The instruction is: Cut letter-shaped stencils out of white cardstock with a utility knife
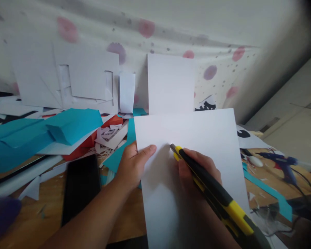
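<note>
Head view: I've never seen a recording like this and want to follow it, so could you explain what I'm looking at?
There is no machine here, just a person's two bare hands. The single picture comes from a camera worn on the head, looking forward and down. The left hand holds a large white sheet by its left edge, thumb on top. The right hand holds a black and yellow utility knife, its tip at the sheet; whether it is cutting, I can't tell. On the wooden table lie turquoise pieces, paper scraps, a black phone-like device and, at right, a blue glue gun. A spotted cloth hangs behind.
</note>
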Available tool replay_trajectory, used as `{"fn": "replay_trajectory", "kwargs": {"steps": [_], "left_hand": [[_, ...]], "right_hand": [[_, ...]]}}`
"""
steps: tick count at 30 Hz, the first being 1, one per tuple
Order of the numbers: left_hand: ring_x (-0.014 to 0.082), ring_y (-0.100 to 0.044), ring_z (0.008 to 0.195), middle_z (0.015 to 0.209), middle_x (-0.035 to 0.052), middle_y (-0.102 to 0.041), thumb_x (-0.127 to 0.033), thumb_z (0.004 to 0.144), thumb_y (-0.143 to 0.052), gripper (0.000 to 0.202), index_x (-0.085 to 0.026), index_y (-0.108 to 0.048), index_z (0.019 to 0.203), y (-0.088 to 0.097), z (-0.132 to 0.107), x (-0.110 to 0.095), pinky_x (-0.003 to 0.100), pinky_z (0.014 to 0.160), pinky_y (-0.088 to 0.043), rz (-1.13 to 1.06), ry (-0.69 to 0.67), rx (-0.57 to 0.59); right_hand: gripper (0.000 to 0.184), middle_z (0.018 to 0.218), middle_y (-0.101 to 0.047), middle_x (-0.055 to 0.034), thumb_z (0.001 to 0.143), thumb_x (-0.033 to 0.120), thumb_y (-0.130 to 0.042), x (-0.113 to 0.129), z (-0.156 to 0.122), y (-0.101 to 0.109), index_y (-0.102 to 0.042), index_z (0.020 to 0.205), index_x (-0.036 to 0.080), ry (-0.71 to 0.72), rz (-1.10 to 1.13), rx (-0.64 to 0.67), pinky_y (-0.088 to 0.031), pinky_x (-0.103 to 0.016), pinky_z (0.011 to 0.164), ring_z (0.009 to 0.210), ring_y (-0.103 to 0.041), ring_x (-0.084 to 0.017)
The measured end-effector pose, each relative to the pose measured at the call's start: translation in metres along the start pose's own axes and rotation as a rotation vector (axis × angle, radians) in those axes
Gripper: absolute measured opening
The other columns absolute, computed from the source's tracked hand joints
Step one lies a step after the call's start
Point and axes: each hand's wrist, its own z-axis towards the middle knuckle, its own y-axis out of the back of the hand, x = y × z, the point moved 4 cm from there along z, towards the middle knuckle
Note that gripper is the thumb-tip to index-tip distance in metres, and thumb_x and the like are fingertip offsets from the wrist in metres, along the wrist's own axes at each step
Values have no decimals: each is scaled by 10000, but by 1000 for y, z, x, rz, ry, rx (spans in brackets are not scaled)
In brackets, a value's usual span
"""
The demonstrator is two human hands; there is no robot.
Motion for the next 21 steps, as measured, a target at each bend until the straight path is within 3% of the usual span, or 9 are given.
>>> {"fn": "replay_trajectory", "kwargs": {"steps": [9,14,21], "left_hand": [[243,-695,765,843,32,-764,-321,673,-781,260,-189,-737,892,1,2,2,291,629,-515,-25,-35,-37],[210,-673,677,763,17,-748,-300,671,-769,208,-188,-739,845,0,3,3,274,582,-503,-44,-42,-37],[226,-666,679,761,36,-742,-308,645,-776,243,-164,-731,835,0,4,2,299,598,-504,-32,-45,-60]], "right_hand": [[169,779,-752,13,781,201,-642,-2,-14,7,-649,940,258,75,-6,17,-598,-287,569,646,-722,-181],[208,721,-743,20,766,175,-636,0,-19,13,-652,956,260,102,25,51,-566,-280,457,548,-692,-175],[218,840,-772,-20,738,123,-671,-1,-29,25,-693,931,223,29,-28,143,-633,-341,593,690,-743,-235]]}}
